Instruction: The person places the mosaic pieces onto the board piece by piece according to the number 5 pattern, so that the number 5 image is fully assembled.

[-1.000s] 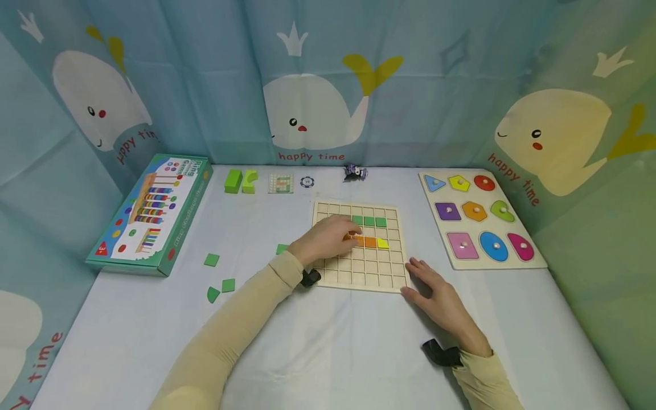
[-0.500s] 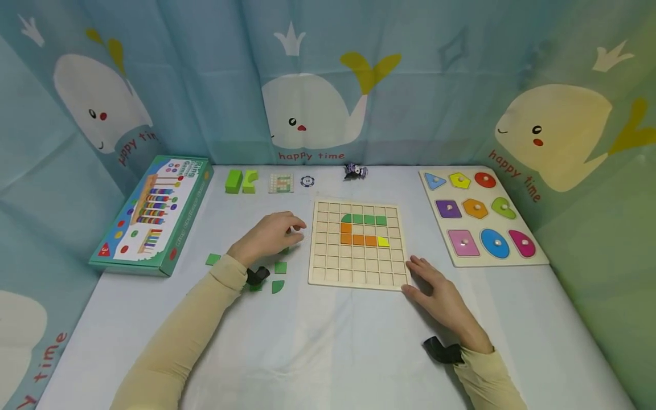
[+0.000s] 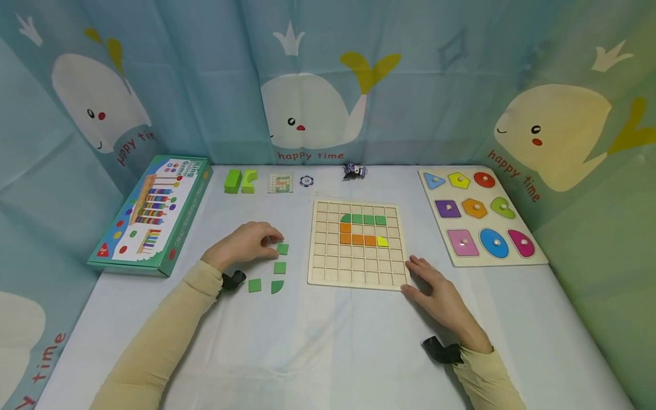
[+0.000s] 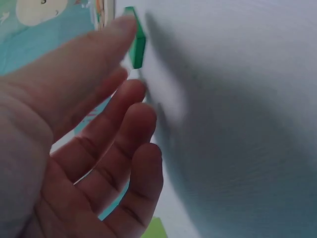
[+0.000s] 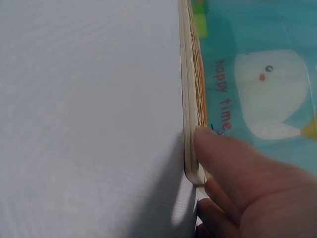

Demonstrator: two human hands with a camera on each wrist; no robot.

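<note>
Blue curtain (image 3: 205,85) with printed whales hangs behind the white surface (image 3: 328,341). On this surface, around the middle, a wooden grid board (image 3: 359,265) lies flat. In its cells, one green quarter-round tile (image 3: 346,218) and three green square tiles (image 3: 369,220) make a row; on the near side of them, orange tiles (image 3: 358,240) make an L shape, which ends at the right with a yellow tile (image 3: 382,242). The right hand (image 3: 438,296) is released: its thumb rests at the near right corner of the board, and its fingers are stretched beside the right edge. The left hand (image 3: 243,244), to the left of the board, is also released, its fingers loosely bent; thumb and forefinger are just beside a loose green tile (image 3: 283,249), but I cannot tell if they touch it. Nearer lie two more green squares (image 3: 279,267) and a loose quarter-round (image 3: 277,287). Along the far side, from left to right, are a game box (image 3: 154,208), two lime blocks (image 3: 233,181), a pattern card (image 3: 280,183), a round chip (image 3: 306,181), a small dark figure (image 3: 355,171) and a knob puzzle (image 3: 484,224).
</note>
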